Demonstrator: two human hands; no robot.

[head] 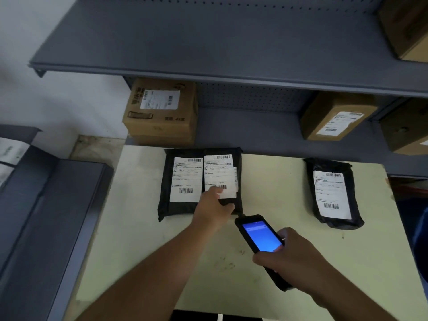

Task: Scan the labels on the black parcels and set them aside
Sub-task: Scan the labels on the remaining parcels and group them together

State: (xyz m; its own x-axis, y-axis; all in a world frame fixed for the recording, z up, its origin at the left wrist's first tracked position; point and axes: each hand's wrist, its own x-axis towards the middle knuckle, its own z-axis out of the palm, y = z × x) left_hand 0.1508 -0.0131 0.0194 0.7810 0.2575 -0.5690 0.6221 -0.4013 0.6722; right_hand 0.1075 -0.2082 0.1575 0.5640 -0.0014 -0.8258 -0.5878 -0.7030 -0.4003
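Right now the person's left hand point(214, 205) reaches out over the pale cream tabletop point(148, 228) and presses down on the near edge of a black plastic parcel with a white printed label point(222, 176), fingers spread and thumb out to the side, resting on it rather than clamped around it. Just to the left of that hand, touching the parcel under it, lies a second black plastic parcel with its own white label point(183, 181); the two sit side by side, label up. The right hand point(291, 260) is nearer the person, closed around the lower body of a black handheld scanner with a lit blue screen point(260, 235), whose top end points toward the parcel beneath the left hand and stops just short of it. Well off beyond the right hand, near the far right corner of the table, a third black plastic parcel with a white label point(333, 193) lies alone, slightly tilted. Beyond both hands stands grey metal shelving point(231, 49) holding a brown cardboard box with a label point(162, 112) behind the paired parcels and another brown labelled box point(335, 117) farther right.
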